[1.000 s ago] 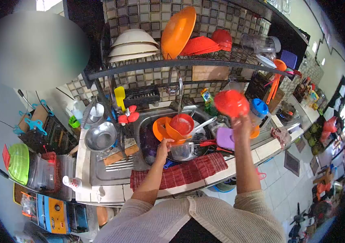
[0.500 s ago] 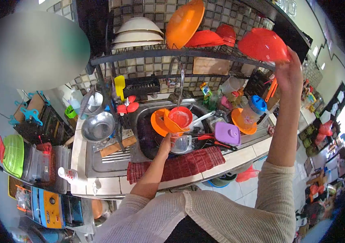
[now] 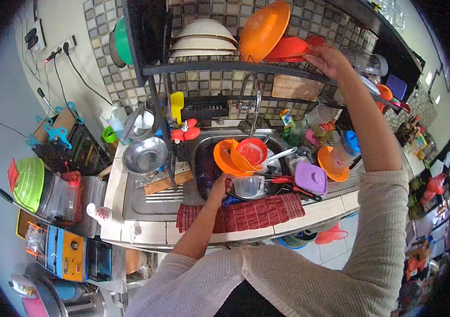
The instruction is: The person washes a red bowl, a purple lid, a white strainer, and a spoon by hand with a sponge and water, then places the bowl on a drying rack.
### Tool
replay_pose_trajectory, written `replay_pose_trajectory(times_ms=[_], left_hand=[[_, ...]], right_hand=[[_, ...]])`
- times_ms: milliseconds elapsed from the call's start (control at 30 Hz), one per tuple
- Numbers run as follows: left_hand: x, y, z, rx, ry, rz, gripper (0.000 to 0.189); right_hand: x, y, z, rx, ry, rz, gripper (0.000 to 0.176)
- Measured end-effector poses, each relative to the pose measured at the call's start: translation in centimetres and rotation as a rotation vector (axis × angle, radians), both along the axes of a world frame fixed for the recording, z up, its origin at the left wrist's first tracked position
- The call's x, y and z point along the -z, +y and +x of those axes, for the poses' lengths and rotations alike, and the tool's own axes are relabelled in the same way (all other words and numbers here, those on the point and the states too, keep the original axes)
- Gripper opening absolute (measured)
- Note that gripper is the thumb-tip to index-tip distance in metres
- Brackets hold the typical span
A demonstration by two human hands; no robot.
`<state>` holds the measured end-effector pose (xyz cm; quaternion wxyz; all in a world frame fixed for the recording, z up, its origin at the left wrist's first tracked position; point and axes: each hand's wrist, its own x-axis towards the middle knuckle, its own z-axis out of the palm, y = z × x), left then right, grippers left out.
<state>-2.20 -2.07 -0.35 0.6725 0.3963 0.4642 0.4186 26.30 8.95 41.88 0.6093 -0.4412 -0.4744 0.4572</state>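
1. One right hand reaches up to the rack above the sink, its bent fingers at the edge of the red bowls. I count at least two of those; I cannot tell whether the fingers grip one or only touch it.
2. One left hand sits at the sink's near side, fingers curled at the lower edge of the orange dishes, at least two, inside the sink; I cannot tell how firmly it grips.
3. One red cup lies against those dishes, in the sink.
4. Above the sink, left of the red bowls: three white bowls, one orange bowl.
5. One cloth lies along the sink's front edge.
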Motion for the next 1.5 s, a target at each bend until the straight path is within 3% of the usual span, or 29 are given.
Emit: replay_pose_trajectory(times_ms=[33, 100, 167, 233, 267, 333, 433, 467, 500, 600, 633, 667, 767, 833, 900, 933, 967, 1033, 1100, 1167, 1200, 1233, 1300, 1367, 1433, 1500], left_hand=[[-0.1, -0.1, -0.3, -0.006, 0.0, -0.006, 0.042], [-0.2, -0.1, -0.7, -0.009, 0.03, -0.028, 0.042], [0.5, 0.3, -0.7, 0.008, 0.031, -0.03, 0.041], [0.3, 0.2, -1.0, 0.026, 0.036, -0.031, 0.041], [0.3, 0.1, -1.2, 0.051, 0.046, -0.017, 0.04], [-0.1, -0.5, -1.9, 0.073, 0.056, -0.011, 0.04], [-0.4, -2.2, -3.6, 0.08, 0.08, -0.003, 0.039], [-0.7, -3.1, -4.1, 0.059, 0.11, 0.063, 0.038], [-0.5, -3.7, -4.7, 0.037, 0.14, 0.129, 0.037], [2.3, -4.6, -6.1, -0.03, 0.232, 0.239, 0.032], [2.0, -5.0, -6.2, -0.045, 0.234, 0.233, 0.032], [1.1, -5.6, -6.2, -0.057, 0.281, 0.264, 0.028], [-2.0, -8.0, -5.9, -0.102, 0.397, 0.313, 0.024], [-1.9, -9.1, -5.2, -0.123, 0.474, 0.336, 0.024], [-1.3, -10.0, -4.5, -0.262, 0.57, 0.478, 0.02], [-1.4, -10.4, -4.6, -0.252, 0.552, 0.345, 0.018], [-1.5, -10.7, -4.4, -0.256, 0.574, 0.333, 0.018], [-1.0, -11.5, -3.6, -0.335, 0.566, 0.337, 0.016], [-0.1, -12.0, -2.8, -0.369, 0.495, 0.311, 0.017], [0.5, -11.8, -1.6, -0.442, 0.461, 0.22, 0.017], [1.5, -11.7, -1.2, -0.472, 0.351, 0.194, 0.017], [1.1, -11.3, -0.4, -0.492, 0.347, 0.178, 0.017], [0.5, -10.3, 1.3, -0.481, 0.416, 0.199, 0.017], [0.2, -9.2, 2.9, -0.455, 0.426, 0.234, 0.017], [-1.0, -8.3, 4.4, -0.419, 0.442, 0.276, 0.018], [-2.6, -7.6, 5.8, -0.349, 0.419, 0.19, 0.019]], right_hand=[[-0.1, 0.1, 0.1, -0.006, 0.0, -0.006, 0.027], [-0.1, 0.4, 0.6, 0.076, -0.452, 0.121, 0.031], [-0.2, 1.6, 0.7, 0.084, -0.554, 0.069, 0.025], [-0.5, 1.9, 0.4, 0.27, -1.11, 0.154, 0.019], [0.0, 2.2, 0.7, 0.266, -1.107, 0.148, 0.019], [0.8, 2.0, 0.5, 0.594, -1.424, 0.811, 0.017], [2.9, -5.6, -3.9, 0.566, -1.214, 0.769, 0.02], [5.3, -6.9, -4.0, 0.457, -1.22, 0.858, 0.02], [8.6, -7.5, -4.1, 0.347, -1.221, 0.946, 0.02], [19.6, -7.2, -4.7, -0.073, -1.317, 0.836, 0.02], [23.6, -5.9, -4.9, -0.093, -1.324, 0.8, 0.021], [28.1, -4.0, -4.4, -0.082, -1.327, 0.632, 0.024], [42.2, 4.3, -1.2, -0.029, -1.14, 0.547, 0.033], [48.4, 7.4, 0.1, 0.389, -0.898, -0.08, 0.039], [50.7, 8.3, -0.2, 0.483, -0.976, 0.061, 0.043], [51.6, 8.5, -0.6, 0.597, -1.066, 0.204, 0.046], [52.4, 8.9, -0.5, 0.581, -1.051, 0.193, 0.046], [52.5, 9.3, 0.0, 0.417, -0.871, -0.149, 0.043], [51.9, 9.4, 0.2, 0.246, -0.477, -0.31, 0.042], [50.5, 8.6, 0.0, 0.243, -0.785, -0.144, 0.033], [52.1, 8.9, 0.2, 0.134, -0.699, 0.079, 0.024], [50.4, 7.7, -0.2, 0.109, -0.708, 0.078, 0.024], [46.7, 4.8, -1.3, 0.237, -0.797, 0.372, 0.011], [47.0, 3.1, -1.0, 0.204, -0.841, 0.299, 0.015], [47.8, 1.9, -0.7, 0.279, -0.548, 0.357, 0.016], [48.5, 1.2, -0.2, 0.321, -0.644, 0.327, 0.012]])
